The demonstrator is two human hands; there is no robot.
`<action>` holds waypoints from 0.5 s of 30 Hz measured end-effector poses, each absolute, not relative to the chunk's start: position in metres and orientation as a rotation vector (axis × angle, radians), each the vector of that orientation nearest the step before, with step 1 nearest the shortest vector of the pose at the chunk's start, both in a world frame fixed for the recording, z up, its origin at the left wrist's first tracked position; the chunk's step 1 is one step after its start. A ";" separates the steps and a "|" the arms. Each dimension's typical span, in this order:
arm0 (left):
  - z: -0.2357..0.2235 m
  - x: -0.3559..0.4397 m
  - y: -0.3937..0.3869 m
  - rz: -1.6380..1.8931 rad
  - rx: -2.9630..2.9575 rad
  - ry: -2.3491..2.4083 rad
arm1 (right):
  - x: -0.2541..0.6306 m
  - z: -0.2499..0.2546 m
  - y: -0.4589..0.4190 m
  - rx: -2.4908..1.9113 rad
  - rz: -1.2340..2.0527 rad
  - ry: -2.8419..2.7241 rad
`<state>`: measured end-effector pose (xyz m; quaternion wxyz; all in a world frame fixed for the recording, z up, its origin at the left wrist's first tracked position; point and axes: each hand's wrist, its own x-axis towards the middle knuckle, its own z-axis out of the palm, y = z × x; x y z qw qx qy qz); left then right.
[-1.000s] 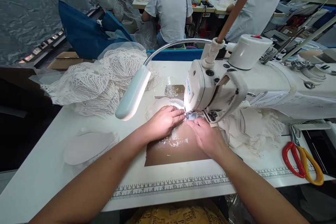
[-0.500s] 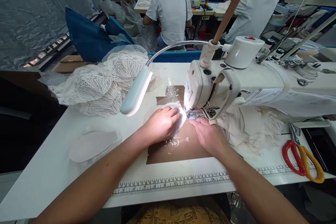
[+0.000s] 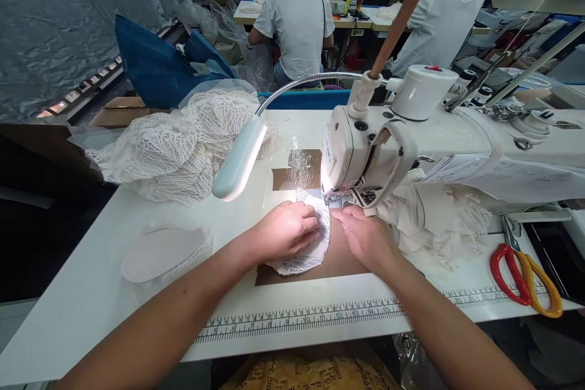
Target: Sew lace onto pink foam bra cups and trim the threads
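Note:
A white lace-edged fabric piece [image 3: 322, 237], rounded at its near end, lies left of the needle on the sewing machine [image 3: 347, 152]. My left hand [image 3: 287, 230] is on top of it, fingers curled and gripping the fabric. Its far end reaches the presser foot [image 3: 327, 196]. My right hand [image 3: 363, 231] rests just right of the foot, fingers stretched out and lying low on the brown sheet [image 3: 350, 253]; nothing shows in them. Left of my left forearm lies a pale sole-shaped piece [image 3: 158, 255] with a lace edge.
A heap of white lace [image 3: 183, 140] sits at the back left, under a lamp [image 3: 240, 158] on a bendable neck. More cream fabric [image 3: 429, 219] is bunched under the machine arm. Scissors [image 3: 525, 274] with red and yellow handles lie right. A printed ruler [image 3: 292, 320] runs along the front edge. Co-workers sit beyond.
The fabric piece has turned and come toward me, its rounded end now over the brown sheet. My left hand's fingers have curled in more. My right hand has barely moved.

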<state>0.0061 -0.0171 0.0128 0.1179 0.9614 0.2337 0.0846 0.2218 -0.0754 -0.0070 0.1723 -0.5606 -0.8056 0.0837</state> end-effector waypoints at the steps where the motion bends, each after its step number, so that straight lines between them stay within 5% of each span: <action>1: 0.013 0.007 -0.018 0.243 2.816 0.681 | 0.222 -0.007 -0.075 -1.584 0.248 -2.290; 15: 0.004 0.011 -0.020 0.312 2.840 0.675 | 0.215 -0.010 -0.077 -1.587 0.079 -2.457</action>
